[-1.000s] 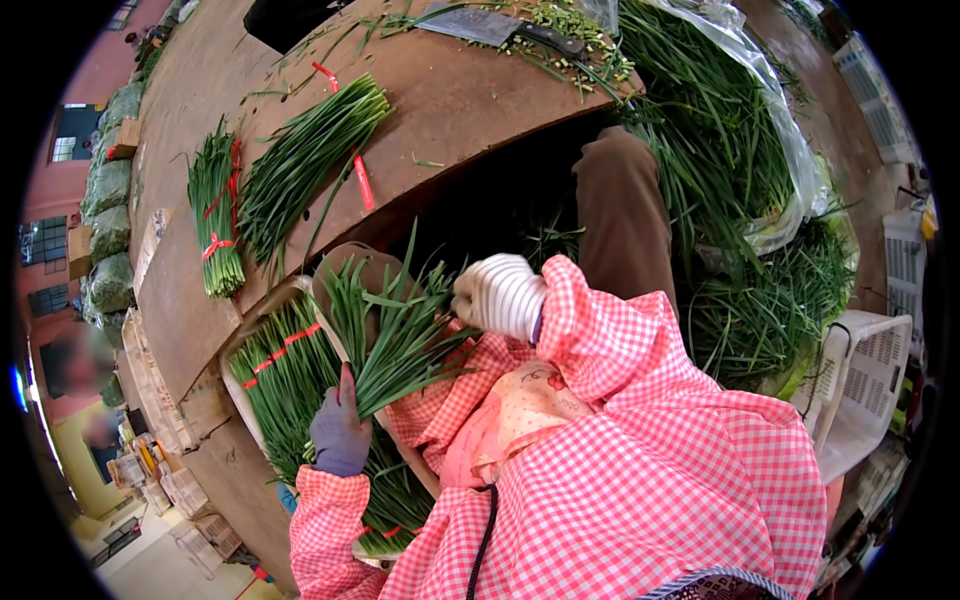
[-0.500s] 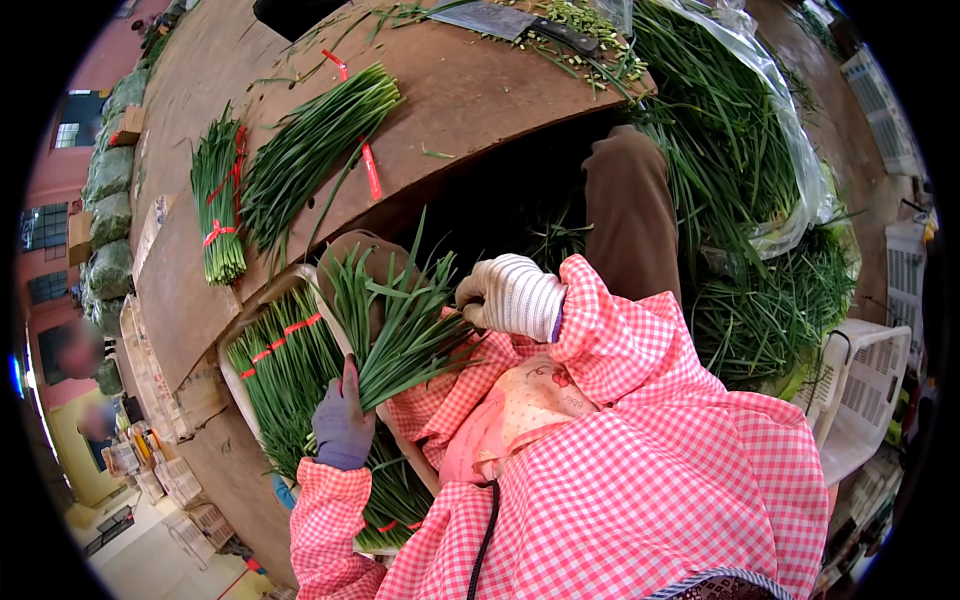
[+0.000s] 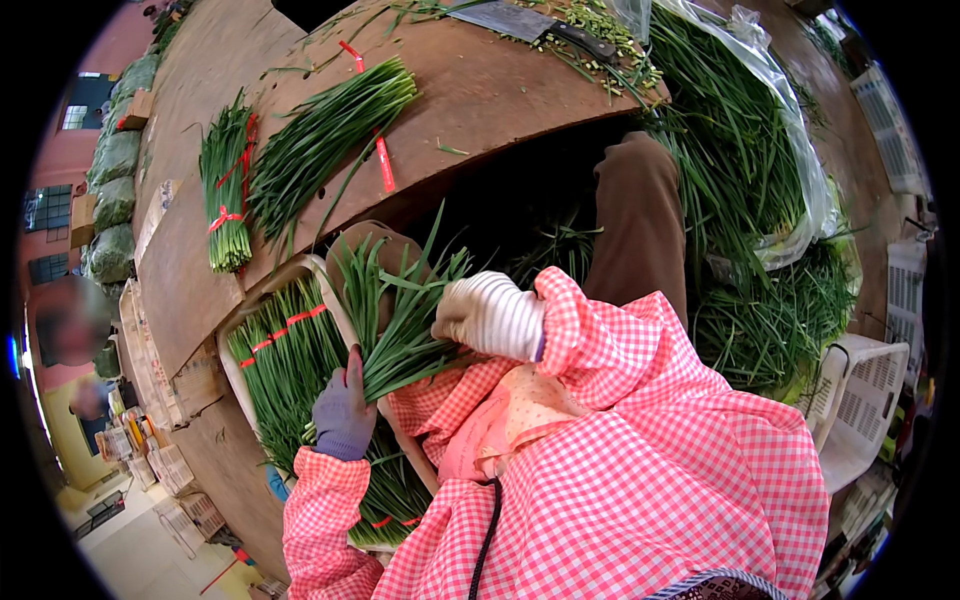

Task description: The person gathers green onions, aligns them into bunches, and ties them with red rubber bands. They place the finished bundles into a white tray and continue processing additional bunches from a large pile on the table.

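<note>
My left hand, in a grey-purple glove, is closed round the lower part of a loose bunch of garlic chives. The long green leaves fan up and to the right across my lap. My right hand, in a pale striped glove, curls against the right side of these leaves; its fingertips are blurred and partly hidden. Beneath my left hand stands a pale crate with red-taped chive bundles in it.
On the brown table lie a taped chive bundle, a larger bunch over a red tape strip, and a cleaver beside chopped bits. A big heap of chives in clear plastic stands right, near a white crate.
My right hand has moved left onto the edge of the leaves. My left hand keeps its hold on the bunch. The whole view has shifted slightly.
</note>
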`<action>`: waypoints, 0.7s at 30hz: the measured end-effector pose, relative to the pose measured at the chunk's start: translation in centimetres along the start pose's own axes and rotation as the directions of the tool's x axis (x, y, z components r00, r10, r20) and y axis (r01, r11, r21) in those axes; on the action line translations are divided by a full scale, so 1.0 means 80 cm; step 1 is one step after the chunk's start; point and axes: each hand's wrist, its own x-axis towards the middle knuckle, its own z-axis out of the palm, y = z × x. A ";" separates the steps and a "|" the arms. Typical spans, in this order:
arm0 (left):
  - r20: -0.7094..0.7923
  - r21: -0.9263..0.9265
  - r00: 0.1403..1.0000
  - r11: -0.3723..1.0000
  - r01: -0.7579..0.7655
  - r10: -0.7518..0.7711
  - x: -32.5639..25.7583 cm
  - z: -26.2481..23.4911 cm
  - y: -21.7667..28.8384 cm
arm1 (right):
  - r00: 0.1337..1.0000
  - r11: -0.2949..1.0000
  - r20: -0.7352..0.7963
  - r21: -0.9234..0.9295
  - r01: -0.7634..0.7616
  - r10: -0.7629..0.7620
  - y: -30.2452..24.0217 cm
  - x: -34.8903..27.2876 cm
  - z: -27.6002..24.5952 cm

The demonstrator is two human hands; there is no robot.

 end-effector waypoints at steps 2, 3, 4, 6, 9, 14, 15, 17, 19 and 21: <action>0.007 -0.018 1.000 1.000 0.020 -0.020 0.003 0.004 0.008 | 0.969 0.957 -0.246 0.283 0.062 0.010 0.002 -0.004 -0.003; 0.011 -0.029 1.000 0.999 0.030 -0.029 0.006 0.006 0.014 | 0.949 0.930 -0.290 0.367 -0.010 0.124 0.003 -0.005 -0.003; 0.016 -0.039 1.000 0.999 0.025 -0.024 0.009 0.003 0.018 | 0.917 0.926 -0.376 0.378 0.021 0.133 0.006 -0.006 -0.011; -0.001 -0.051 0.999 0.998 0.048 -0.048 0.004 0.014 0.008 | 0.825 0.863 -0.473 0.504 -0.035 0.310 -0.001 -0.012 -0.055; -0.023 -0.068 0.998 0.996 0.049 -0.051 -0.001 0.023 0.001 | 0.651 0.799 -0.554 0.585 -0.140 0.519 0.010 -0.036 -0.121; -0.024 -0.070 0.998 0.996 0.051 -0.053 -0.001 0.024 -0.002 | 0.818 0.930 -0.484 -0.024 -0.366 0.310 0.081 -0.077 -0.115; -0.010 -0.069 0.998 0.995 0.067 -0.068 -0.002 0.024 -0.002 | 0.830 0.886 -0.358 -0.018 -0.464 0.427 0.076 -0.078 -0.113; -0.034 -0.049 0.998 0.998 0.046 -0.047 -0.006 0.024 -0.006 | 0.843 0.869 -0.269 -0.040 -0.493 0.466 0.064 -0.067 -0.102; -0.032 -0.030 0.998 0.998 0.052 -0.053 -0.008 0.021 -0.007 | 0.908 0.938 -0.233 0.095 -0.334 0.348 0.045 -0.059 -0.089; -0.023 -0.032 0.998 0.998 0.050 -0.051 -0.006 0.019 -0.005 | 0.943 0.955 -0.155 0.053 -0.291 0.295 0.034 -0.050 -0.084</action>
